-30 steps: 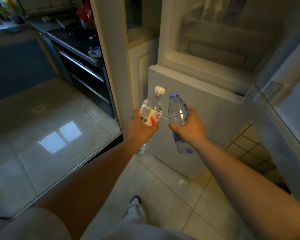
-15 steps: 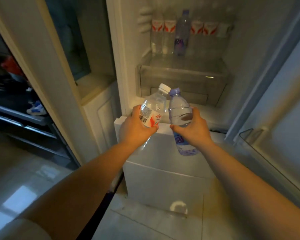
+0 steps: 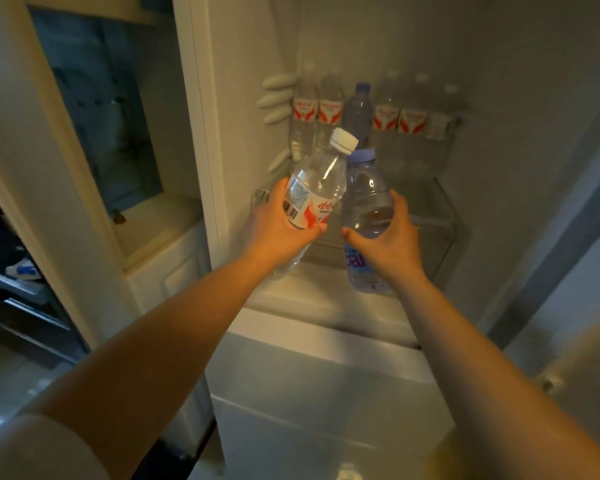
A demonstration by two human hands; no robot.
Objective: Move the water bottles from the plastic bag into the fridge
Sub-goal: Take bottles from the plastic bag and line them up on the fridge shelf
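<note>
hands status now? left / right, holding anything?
Left hand: grips the clear plastic water bottle with white cap and red label.
Right hand: grips the clear plastic water bottle with purple cap and blue label.

Row of bottles (image 3: 371, 116) at upper centre, back of the fridge (image 3: 499, 98): blurred; label print unreadable, caps faint, count uncertain at the right end. Red-label bottle (image 3: 312, 188): lower body hidden behind the left hand (image 3: 278, 233); small print not legible. Blue-cap bottle (image 3: 364, 199): middle covered by the right hand (image 3: 388, 244); label lettering partly hidden. Fingers of each grip lie behind the bottles, out of sight. Fridge door (image 3: 575, 306) cut off by the right edge. Dark shelving (image 3: 11, 271) at left edge: contents indistinct. Round object at bottom centre cut by the frame edge, unidentifiable.
</note>
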